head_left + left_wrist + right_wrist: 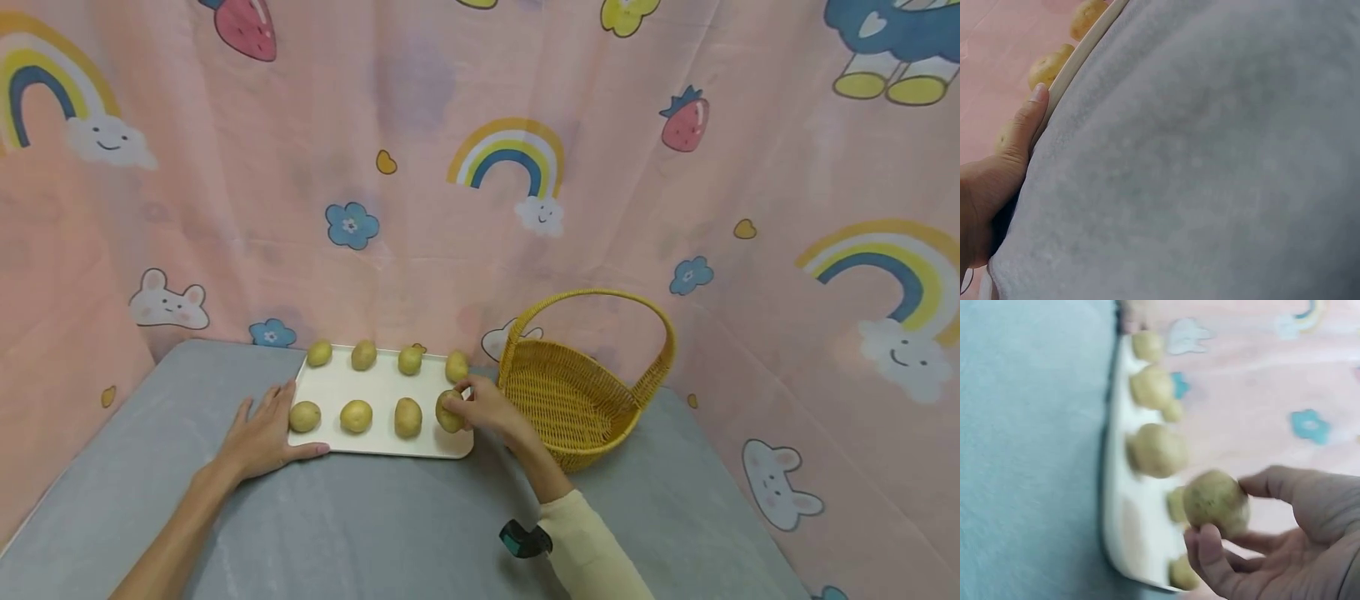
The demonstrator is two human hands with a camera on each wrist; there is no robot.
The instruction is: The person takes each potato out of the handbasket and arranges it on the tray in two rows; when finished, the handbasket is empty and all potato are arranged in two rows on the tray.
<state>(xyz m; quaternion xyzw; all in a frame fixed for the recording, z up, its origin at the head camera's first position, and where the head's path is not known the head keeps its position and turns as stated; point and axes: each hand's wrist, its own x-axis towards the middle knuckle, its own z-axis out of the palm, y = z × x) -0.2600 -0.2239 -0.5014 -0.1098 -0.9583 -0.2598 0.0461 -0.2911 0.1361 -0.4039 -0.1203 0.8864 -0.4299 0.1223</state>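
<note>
In the head view my right hand [491,408] pinches a potato [449,412] between thumb and fingers at the right front part of a white tray [382,387]. The right wrist view shows that potato [1215,503] held up off the tray, gripped by the fingertips. My left hand [258,437] rests against the tray's left end, fingers spread and thumb along the front edge. Three other potatoes [408,417] lie in the front row, and several potatoes [363,355] line the back. In the left wrist view, the thumb of my left hand [1007,159] touches the tray rim [1079,59].
A yellow woven basket [570,408] with a tall arched handle stands just right of the tray. Grey cloth [360,533] covers the table. A pink patterned curtain [420,275] hangs behind and at the sides. A dark device [525,539] sits at my right wrist.
</note>
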